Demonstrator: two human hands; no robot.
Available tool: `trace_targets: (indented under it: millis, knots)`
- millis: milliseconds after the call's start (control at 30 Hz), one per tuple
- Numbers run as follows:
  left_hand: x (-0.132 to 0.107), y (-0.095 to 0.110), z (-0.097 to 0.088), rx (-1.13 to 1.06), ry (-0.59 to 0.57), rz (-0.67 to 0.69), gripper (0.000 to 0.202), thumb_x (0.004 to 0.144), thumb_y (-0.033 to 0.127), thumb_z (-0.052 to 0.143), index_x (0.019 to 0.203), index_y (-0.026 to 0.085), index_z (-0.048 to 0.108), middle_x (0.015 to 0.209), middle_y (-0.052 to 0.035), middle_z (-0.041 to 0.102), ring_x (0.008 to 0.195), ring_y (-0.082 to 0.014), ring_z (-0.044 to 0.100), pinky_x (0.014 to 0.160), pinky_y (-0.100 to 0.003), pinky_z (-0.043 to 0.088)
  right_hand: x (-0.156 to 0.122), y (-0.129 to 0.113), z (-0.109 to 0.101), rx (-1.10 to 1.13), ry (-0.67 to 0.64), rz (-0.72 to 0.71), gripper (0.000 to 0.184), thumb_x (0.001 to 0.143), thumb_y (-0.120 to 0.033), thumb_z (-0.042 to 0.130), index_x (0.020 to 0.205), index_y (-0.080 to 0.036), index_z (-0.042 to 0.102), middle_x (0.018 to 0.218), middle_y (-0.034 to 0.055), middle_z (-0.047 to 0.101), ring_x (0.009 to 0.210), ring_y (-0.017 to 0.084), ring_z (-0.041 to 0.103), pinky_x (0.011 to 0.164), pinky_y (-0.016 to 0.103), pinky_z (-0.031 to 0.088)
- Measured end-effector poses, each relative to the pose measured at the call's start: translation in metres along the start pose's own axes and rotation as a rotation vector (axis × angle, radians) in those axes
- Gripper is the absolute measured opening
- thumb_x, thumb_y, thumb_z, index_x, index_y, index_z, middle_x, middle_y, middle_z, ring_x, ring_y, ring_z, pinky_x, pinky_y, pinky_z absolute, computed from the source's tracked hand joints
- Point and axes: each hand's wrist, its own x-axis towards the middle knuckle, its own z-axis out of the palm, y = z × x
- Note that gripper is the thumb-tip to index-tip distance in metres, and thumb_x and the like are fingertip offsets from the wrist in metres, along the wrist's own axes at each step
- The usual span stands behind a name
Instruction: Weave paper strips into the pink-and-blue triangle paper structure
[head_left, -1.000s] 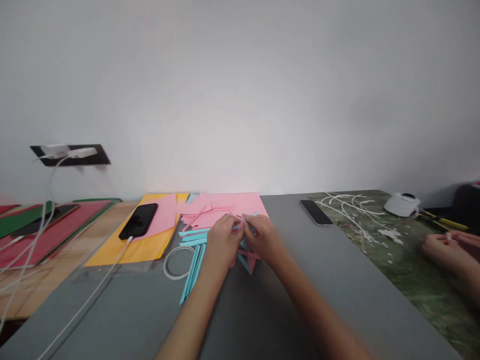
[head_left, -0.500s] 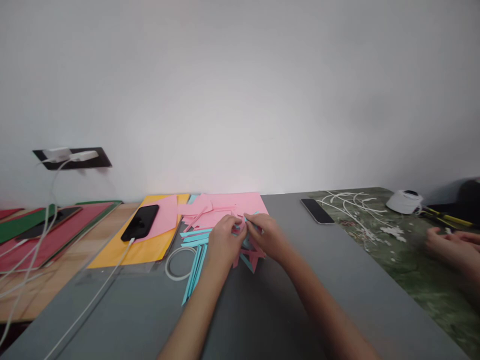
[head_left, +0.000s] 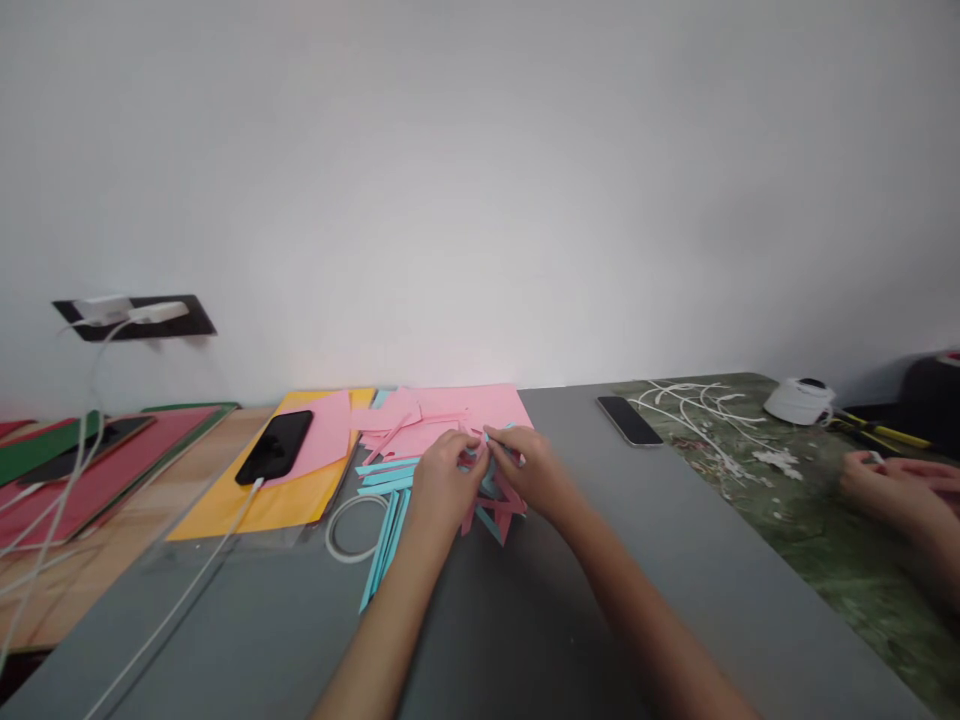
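Pink-and-blue paper piece (head_left: 507, 508) pinched by left hand (head_left: 446, 475) and right hand (head_left: 534, 470); best eased gently, clear of blue paper strips (head_left: 388, 538) beside left.

There are three phones (head_left: 274, 447), two plugs (head_left: 159, 313), one ring (head_left: 330, 537).

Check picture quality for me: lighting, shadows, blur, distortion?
Head view: the wall is brightest mid-frame and dims toward the corners; head view: a soft shadow darkens the table nearer the camera than the left hand and right hand; head view: the socket plate looks skewed; head view: the paper between both hands is too fine to make out fully.
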Motion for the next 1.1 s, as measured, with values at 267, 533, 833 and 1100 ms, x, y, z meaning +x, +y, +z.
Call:
trace_targets:
  millis: [267,533,833,1100]
  knots:
    - [0.0,0.002,-0.001,0.018,-0.011,0.017,0.007,0.076,0.02,0.056,0.076,0.017,0.062,0.078,-0.0037,0.063,0.07,-0.0139,0.059,0.065,-0.026,0.046,0.0,-0.003,-0.002,0.047,-0.001,0.083,0.024,0.081,-0.017,0.051,0.099,-0.018,0.067,0.092,0.0085,0.071,0.082,0.02,0.065,0.075,0.032,0.048]
    - [0.0,0.003,0.0,0.034,-0.028,0.014,0.009,0.078,0.022,0.054,0.078,0.017,0.062,0.079,-0.0035,0.063,0.071,-0.0142,0.058,0.066,-0.026,0.046,0.002,-0.009,-0.006,0.014,-0.005,0.107,0.024,0.079,-0.017,0.052,0.097,-0.016,0.068,0.089,0.008,0.071,0.077,0.019,0.065,0.071,0.03,0.049]
    - [-0.002,0.002,-0.001,0.052,-0.044,0.037,0.009,0.079,0.022,0.053,0.079,0.018,0.061,0.079,-0.0027,0.062,0.071,-0.014,0.058,0.067,-0.026,0.045,0.002,-0.005,-0.005,0.047,-0.016,0.146,0.024,0.078,-0.018,0.053,0.095,-0.02,0.07,0.092,0.0066,0.072,0.078,0.019,0.066,0.072,0.03,0.05]
    - [-0.002,0.002,-0.001,0.112,-0.074,0.057,0.013,0.082,0.027,0.051,0.079,0.018,0.06,0.079,-0.0024,0.062,0.073,-0.0146,0.058,0.067,-0.026,0.043,0.003,-0.007,-0.012,0.219,-0.038,0.289,0.02,0.074,-0.02,0.059,0.09,-0.019,0.071,0.09,0.006,0.072,0.082,0.02,0.067,0.076,0.031,0.051]
